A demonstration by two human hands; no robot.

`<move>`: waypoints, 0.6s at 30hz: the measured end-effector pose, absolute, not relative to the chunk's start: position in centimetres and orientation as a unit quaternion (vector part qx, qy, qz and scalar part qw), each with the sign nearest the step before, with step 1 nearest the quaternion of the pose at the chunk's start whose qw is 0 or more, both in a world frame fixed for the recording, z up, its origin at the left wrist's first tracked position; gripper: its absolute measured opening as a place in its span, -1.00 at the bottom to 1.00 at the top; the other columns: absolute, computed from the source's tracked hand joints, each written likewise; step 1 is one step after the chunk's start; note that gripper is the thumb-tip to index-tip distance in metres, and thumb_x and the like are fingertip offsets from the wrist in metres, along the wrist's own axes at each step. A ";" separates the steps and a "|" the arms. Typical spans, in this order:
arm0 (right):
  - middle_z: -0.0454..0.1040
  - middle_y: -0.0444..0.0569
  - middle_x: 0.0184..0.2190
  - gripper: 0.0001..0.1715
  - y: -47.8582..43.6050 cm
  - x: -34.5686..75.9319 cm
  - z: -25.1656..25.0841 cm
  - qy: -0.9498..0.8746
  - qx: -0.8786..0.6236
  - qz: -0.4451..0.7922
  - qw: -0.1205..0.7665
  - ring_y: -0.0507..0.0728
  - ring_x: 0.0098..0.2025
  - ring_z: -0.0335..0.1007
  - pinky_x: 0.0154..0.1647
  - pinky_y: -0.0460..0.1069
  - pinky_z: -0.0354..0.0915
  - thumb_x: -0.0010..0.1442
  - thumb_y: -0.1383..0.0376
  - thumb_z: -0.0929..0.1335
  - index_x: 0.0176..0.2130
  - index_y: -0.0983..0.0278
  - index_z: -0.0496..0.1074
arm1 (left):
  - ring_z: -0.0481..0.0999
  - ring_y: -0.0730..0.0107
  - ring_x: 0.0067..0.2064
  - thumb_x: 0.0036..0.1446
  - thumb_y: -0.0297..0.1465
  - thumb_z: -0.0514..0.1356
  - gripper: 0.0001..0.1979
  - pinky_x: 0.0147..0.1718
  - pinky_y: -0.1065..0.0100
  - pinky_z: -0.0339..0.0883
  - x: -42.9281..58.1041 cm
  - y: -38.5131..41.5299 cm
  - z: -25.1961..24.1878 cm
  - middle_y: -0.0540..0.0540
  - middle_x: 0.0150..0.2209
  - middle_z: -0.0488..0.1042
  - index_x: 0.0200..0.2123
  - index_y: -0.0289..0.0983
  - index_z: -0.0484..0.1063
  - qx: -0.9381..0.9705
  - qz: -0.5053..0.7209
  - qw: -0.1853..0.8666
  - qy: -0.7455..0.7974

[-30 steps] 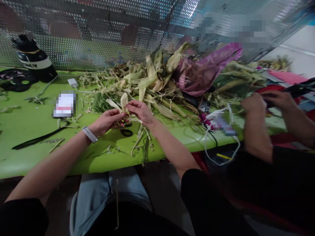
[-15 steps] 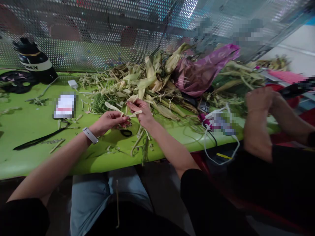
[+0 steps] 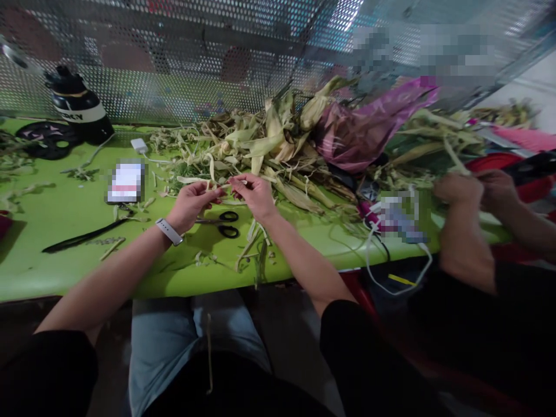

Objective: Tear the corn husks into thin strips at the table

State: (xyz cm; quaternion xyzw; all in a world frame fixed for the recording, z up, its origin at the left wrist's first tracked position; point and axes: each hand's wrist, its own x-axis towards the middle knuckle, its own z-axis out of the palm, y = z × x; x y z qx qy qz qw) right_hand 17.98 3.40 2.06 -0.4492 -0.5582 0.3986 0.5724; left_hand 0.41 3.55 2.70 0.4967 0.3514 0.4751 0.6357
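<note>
My left hand [image 3: 197,201] pinches a pale strip of husk [image 3: 211,168], which sticks up above its fingertips. Close beside it on the right, my right hand [image 3: 253,194] pinches the husk material between thumb and fingers, and the two hands' fingertips nearly meet. Just beneath them, black-handled scissors [image 3: 228,225] lie on the green table [image 3: 165,278]. Behind the hands spreads a heap of dried corn husks [image 3: 269,139]. Loose strips [image 3: 252,243] lie below my right hand.
A phone [image 3: 125,182], white charger [image 3: 139,145], black strap [image 3: 82,237] and dark bottle [image 3: 80,110] are on the left. A purple plastic bag [image 3: 360,133] rests on the heap. At right, another person's hands [image 3: 463,191] work near white cables [image 3: 369,260].
The view has shifted slightly, moving the table items rightward. My hands have moved up relative to the table, exposing more of the scissors. The husk strip now points upward instead of out to the left.
</note>
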 end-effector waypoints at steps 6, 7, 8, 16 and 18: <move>0.41 -0.19 -0.55 -0.57 3.7 18.2 1.9 -0.527 -0.458 0.387 0.602 -0.02 -0.53 0.23 -0.46 -0.09 0.22 0.01 -0.07 0.48 -0.37 0.22 0.49 | 0.25 0.61 -0.55 -0.04 -0.27 0.41 -0.76 -0.58 0.45 0.03 0.2 3.8 2.7 0.00 -0.52 0.47 -0.49 -0.31 0.48 0.529 0.498 0.583 0.363; 0.40 -0.19 -0.55 -0.57 3.8 18.2 1.9 -0.525 -0.463 0.386 0.601 -0.02 -0.53 0.23 -0.46 -0.08 0.22 0.01 -0.08 0.47 -0.37 0.22 0.49 | 0.23 0.61 -0.55 -0.01 -0.27 0.39 -0.75 -0.59 0.44 0.01 0.1 3.9 2.7 0.01 -0.53 0.45 -0.51 -0.31 0.48 0.535 0.496 0.578 0.366; 0.40 -0.19 -0.55 -0.57 3.8 18.4 1.9 -0.528 -0.466 0.388 0.595 -0.02 -0.53 0.23 -0.46 -0.08 0.22 0.02 -0.08 0.47 -0.38 0.22 0.49 | 0.20 0.61 -0.56 0.01 -0.26 0.38 -0.74 -0.60 0.44 -0.01 0.1 4.0 2.7 0.01 -0.55 0.42 -0.53 -0.31 0.47 0.539 0.491 0.576 0.369; 0.49 -0.13 -0.42 -0.65 4.2 18.7 1.5 -0.591 -0.447 0.414 0.529 0.03 -0.31 0.36 -0.21 -0.05 0.30 0.07 0.01 0.45 -0.39 0.25 0.51 | 0.29 0.59 -0.54 0.09 -0.26 0.33 -0.77 -0.60 0.49 0.08 -0.5 4.6 3.2 -0.05 -0.48 0.46 -0.41 -0.33 0.51 0.520 0.461 0.630 0.346; 0.52 -0.10 -0.33 -0.61 4.4 18.1 1.7 -0.551 -0.447 0.474 0.521 0.05 -0.23 0.40 -0.15 -0.04 0.33 0.13 -0.03 0.39 -0.33 0.24 0.53 | 0.29 0.59 -0.54 0.10 -0.26 0.33 -0.78 -0.57 0.50 0.10 -0.4 4.4 3.3 -0.03 -0.50 0.45 -0.41 -0.32 0.50 0.543 0.445 0.624 0.343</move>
